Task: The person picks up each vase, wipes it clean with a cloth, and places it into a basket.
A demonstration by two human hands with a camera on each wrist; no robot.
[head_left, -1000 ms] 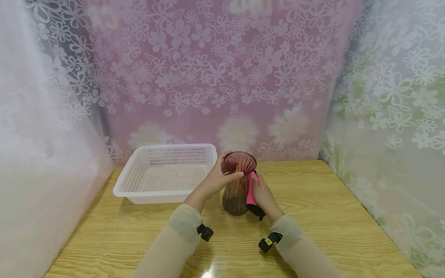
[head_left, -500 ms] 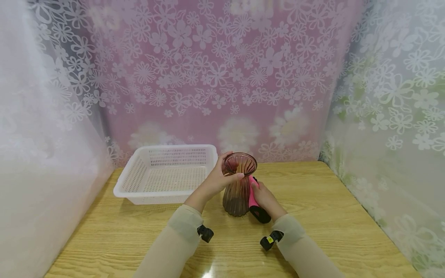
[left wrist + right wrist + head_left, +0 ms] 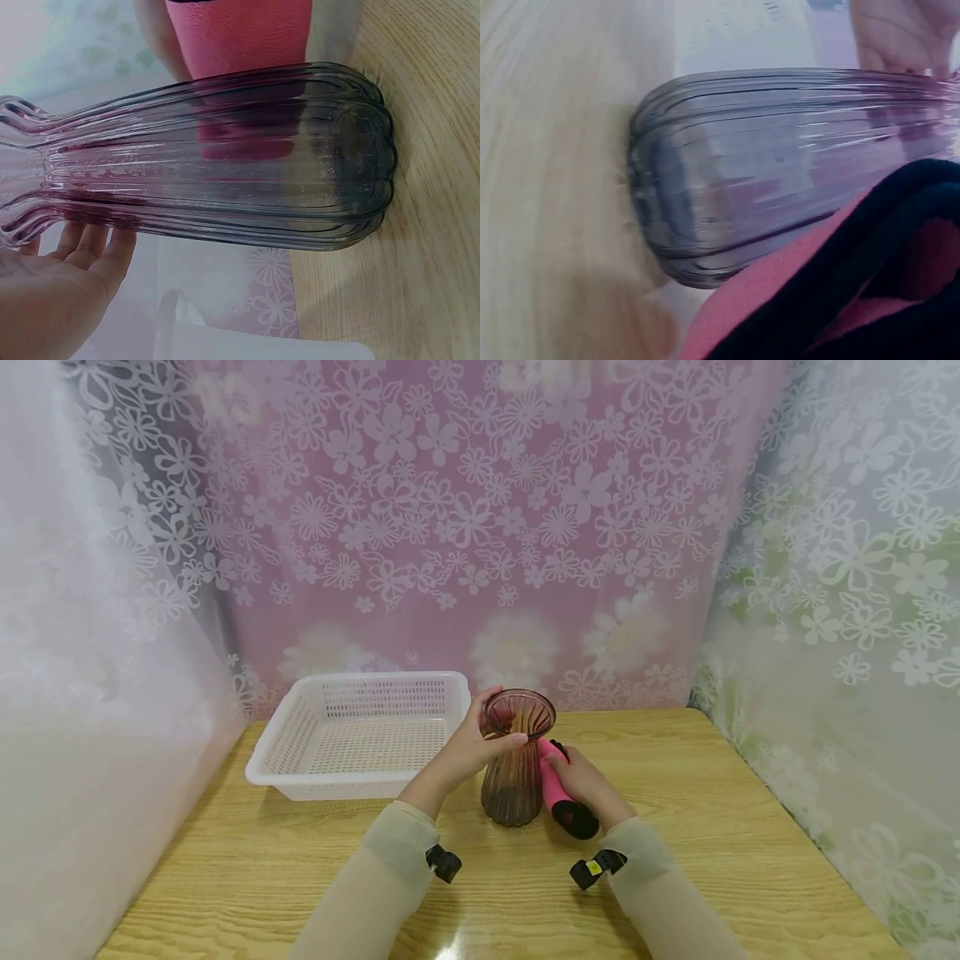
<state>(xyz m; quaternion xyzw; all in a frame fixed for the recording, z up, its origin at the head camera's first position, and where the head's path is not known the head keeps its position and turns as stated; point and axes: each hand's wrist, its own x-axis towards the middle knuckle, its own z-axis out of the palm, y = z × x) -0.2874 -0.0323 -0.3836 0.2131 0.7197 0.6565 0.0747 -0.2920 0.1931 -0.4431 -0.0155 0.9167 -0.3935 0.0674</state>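
Note:
A ribbed, smoky purple glass vase (image 3: 516,760) stands upright on the wooden table (image 3: 712,827). My left hand (image 3: 480,745) grips its neck just under the flared rim. Against the vase's right side my right hand (image 3: 581,781) holds a pink and black pad (image 3: 562,793). The left wrist view shows the vase (image 3: 225,157) close up, with the pink pad (image 3: 240,34) behind it. In the right wrist view the vase (image 3: 780,157) fills the frame and the pad (image 3: 840,292) lies in front.
A white perforated plastic basket (image 3: 300,768) sits on the table to the left of the vase, with nothing in it. Floral curtains close off the back and both sides. Bare wooden tabletop stretches in front and to the right.
My right hand has slid the pink pad down and to the right along the vase's side, tilting it outward. The left hand and the vase have stayed put.

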